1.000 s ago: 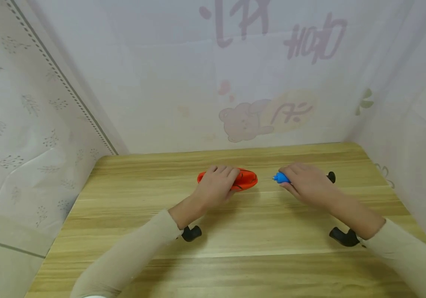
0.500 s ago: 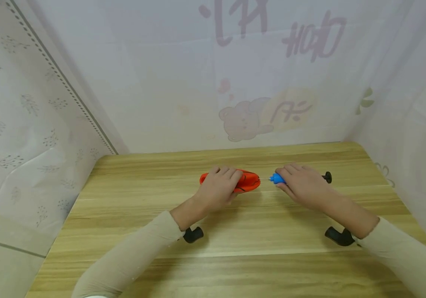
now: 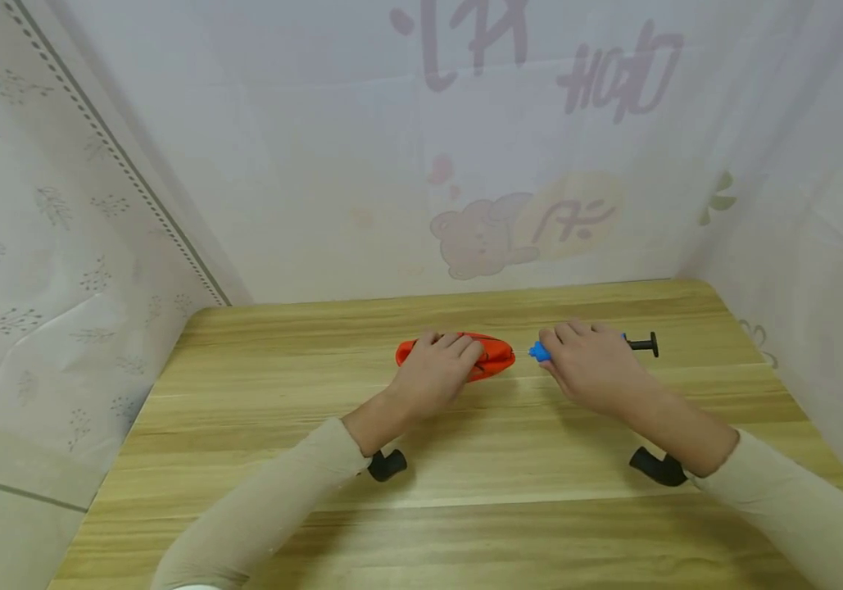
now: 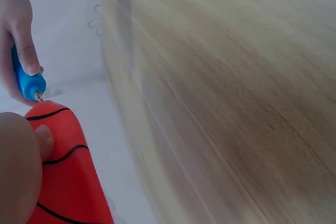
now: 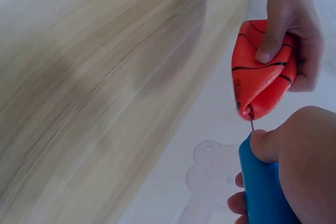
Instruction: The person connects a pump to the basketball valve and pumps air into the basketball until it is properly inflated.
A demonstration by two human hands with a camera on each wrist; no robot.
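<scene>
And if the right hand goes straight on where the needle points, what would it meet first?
Most likely the red ball, held in the left hand: the needle of the blue pump seems to touch its folded end, though depth is unclear.

Head view looking forward and down from above, covering yellowish wood-grain tabletop [image 3: 509, 524] and pale printed sheet [image 3: 318, 180] behind. Wrist views sitting much closer, tilted: left one facing the bare right hand [image 4: 16, 24], right one facing the bare left hand [image 5: 295, 22], both sharing crumpled red black-lined ball [image 5: 260, 80] and blue cylindrical pump [image 5: 262, 187].
</scene>
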